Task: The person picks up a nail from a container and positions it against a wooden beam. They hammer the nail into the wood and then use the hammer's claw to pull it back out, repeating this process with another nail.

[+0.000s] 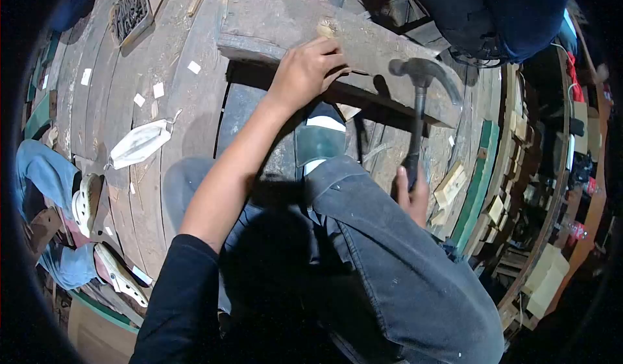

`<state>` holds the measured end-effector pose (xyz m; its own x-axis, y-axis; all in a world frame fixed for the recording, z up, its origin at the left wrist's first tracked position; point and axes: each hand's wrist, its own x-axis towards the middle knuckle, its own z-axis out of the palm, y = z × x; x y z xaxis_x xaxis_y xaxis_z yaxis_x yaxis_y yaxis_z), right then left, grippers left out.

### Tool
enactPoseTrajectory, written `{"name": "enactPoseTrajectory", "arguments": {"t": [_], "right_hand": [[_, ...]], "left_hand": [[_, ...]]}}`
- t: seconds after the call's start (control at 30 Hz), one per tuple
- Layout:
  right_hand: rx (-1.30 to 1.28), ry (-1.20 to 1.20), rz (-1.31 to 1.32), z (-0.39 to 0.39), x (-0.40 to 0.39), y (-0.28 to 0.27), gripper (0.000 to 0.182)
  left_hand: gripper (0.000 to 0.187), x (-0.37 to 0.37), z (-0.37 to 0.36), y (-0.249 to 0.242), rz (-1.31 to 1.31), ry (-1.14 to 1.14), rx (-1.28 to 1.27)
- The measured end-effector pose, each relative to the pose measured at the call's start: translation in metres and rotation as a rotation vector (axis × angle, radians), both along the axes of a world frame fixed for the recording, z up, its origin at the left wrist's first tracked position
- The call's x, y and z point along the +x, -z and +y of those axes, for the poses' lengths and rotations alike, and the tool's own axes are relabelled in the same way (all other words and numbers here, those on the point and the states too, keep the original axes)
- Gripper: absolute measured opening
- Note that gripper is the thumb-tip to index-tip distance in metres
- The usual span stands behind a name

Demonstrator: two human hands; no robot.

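Observation:
My right hand (413,198) is closed around the dark handle of a claw hammer (418,114). The hammer stands head-up, its metal head (422,70) over the right part of a thick wooden plank (272,18). At the plank's near edge is my left hand (308,72), fingers pinched together. A thin dark piece that looks like a nail (360,73) pokes out from these fingertips toward the hammer; its full length is hidden.
A box of nails (132,14) sits at upper left on the board floor (195,104). A white face mask (141,143) and paper scraps lie there. Other people's legs (48,175) are at left and upper right (480,13). Wood offcuts (496,209) line the right side.

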<state>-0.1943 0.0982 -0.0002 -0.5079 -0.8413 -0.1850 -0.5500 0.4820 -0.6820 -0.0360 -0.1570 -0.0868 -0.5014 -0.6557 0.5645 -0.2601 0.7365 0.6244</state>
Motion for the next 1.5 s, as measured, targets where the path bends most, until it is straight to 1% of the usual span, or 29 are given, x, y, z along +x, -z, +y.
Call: {"name": "enactPoseTrajectory", "arguments": {"t": [0.03,0.07,0.1,0.17,0.23,0.27,0.3,0.37,0.4,0.43,0.5,0.53,0.63,0.67,0.7,0.77,0.8,0.9,0.97,1.03,1.1,1.13,1.17,1.23,1.27,1.3,1.37,1.4,1.5], "right_hand": [[0.055,0.07,-0.052,0.001,-0.004,-0.015,0.02],[-0.058,0.048,0.034,0.002,-0.006,-0.014,0.018],[-0.115,0.09,-0.064,0.0,-0.005,-0.021,0.019],[-0.201,0.1,-0.117,0.005,-0.004,-0.013,0.019],[-0.157,0.073,-0.033,0.001,0.007,-0.003,0.02],[-0.232,-0.031,0.157,-0.002,0.009,0.018,0.02],[-0.057,-0.066,-0.073,0.002,0.002,0.018,0.021],[0.08,0.076,-0.103,0.0,0.0,0.001,0.022],[0.066,0.105,-0.128,-0.004,-0.004,-0.015,0.021],[-0.026,0.076,-0.024,-0.001,-0.013,-0.013,0.02],[-0.08,0.158,-0.039,0.007,-0.018,-0.019,0.02],[-0.119,0.216,-0.174,0.006,-0.013,-0.026,0.023],[-0.111,0.132,0.094,0.015,-0.004,0.0,0.026],[-0.113,0.143,0.074,0.01,0.009,0.007,0.027],[-0.122,0.036,0.074,0.011,0.005,0.025,0.025],[0.064,-0.029,-0.035,0.003,0.004,0.012,0.024],[0.019,-0.068,0.08,0.006,-0.007,0.01,0.021],[-0.018,0.112,-0.02,0.001,-0.009,-0.023,0.014],[-0.179,0.055,0.086,0.001,-0.008,-0.023,0.013],[-0.268,-0.04,0.182,0.006,-0.013,-0.002,0.015],[-0.167,-0.042,0.162,0.006,-0.004,0.018,0.021],[0.026,-0.035,0.097,0.001,0.005,0.012,0.027],[0.241,0.049,-0.094,-0.011,0.01,-0.008,0.028],[-0.124,-0.081,0.168,0.009,-0.016,0.013,0.026],[-0.05,0.046,0.167,0.003,-0.01,-0.01,0.022],[-0.074,0.035,0.147,0.01,-0.021,-0.008,0.02],[-0.232,0.257,-0.221,0.005,-0.005,-0.024,0.019],[-0.218,0.276,-0.17,0.003,0.0,-0.027,0.02],[-0.138,0.098,0.068,0.006,0.004,0.005,0.023]], "left_hand": [[0.016,0.0,0.0,0.001,-0.009,-0.002,0.004],[0.016,0.001,0.003,0.001,-0.019,0.002,0.014],[0.016,0.001,0.003,0.0,-0.029,0.005,0.012],[0.016,0.0,0.003,0.001,-0.019,0.003,-0.006],[0.016,0.001,0.003,0.0,-0.018,0.002,0.004],[0.016,0.001,0.003,0.0,-0.016,0.001,0.005],[0.016,0.002,0.002,0.0,0.005,0.002,-0.015],[0.016,0.0,0.002,0.0,-0.009,0.007,0.015],[0.016,-0.001,-0.001,-0.001,-0.004,0.003,0.007],[0.016,-0.001,0.0,-0.001,-0.002,0.004,0.007],[0.015,0.002,0.003,0.0,-0.012,0.009,0.021],[0.015,0.002,0.003,-0.001,-0.021,0.016,0.032],[0.015,0.003,0.005,-0.003,-0.008,0.018,0.069],[0.015,0.003,0.004,-0.003,-0.01,0.025,0.069],[0.015,0.003,0.002,-0.003,-0.012,0.032,0.066],[0.017,0.003,0.001,-0.002,-0.002,0.03,0.066],[0.017,0.002,0.001,-0.001,-0.008,0.028,0.075],[0.016,0.003,0.002,-0.002,-0.026,0.018,0.069],[0.016,0.002,0.002,-0.004,-0.026,0.015,0.067],[0.016,0.004,0.003,-0.006,-0.022,0.016,0.084],[0.016,0.004,0.0,-0.003,-0.016,0.032,0.079],[0.016,0.005,0.0,-0.003,-0.001,0.041,0.075],[0.015,0.004,0.0,-0.003,0.015,0.047,0.07],[0.015,0.005,-0.001,-0.002,0.007,0.043,0.074],[0.015,0.006,-0.001,-0.002,-0.01,0.047,0.081],[0.015,0.007,0.0,-0.002,-0.028,0.057,0.091],[0.016,0.007,-0.001,-0.003,-0.029,0.054,0.074],[0.017,0.007,-0.002,-0.001,-0.024,0.068,0.082],[0.022,0.011,-0.004,-0.005,0.005,0.101,0.106]]}}
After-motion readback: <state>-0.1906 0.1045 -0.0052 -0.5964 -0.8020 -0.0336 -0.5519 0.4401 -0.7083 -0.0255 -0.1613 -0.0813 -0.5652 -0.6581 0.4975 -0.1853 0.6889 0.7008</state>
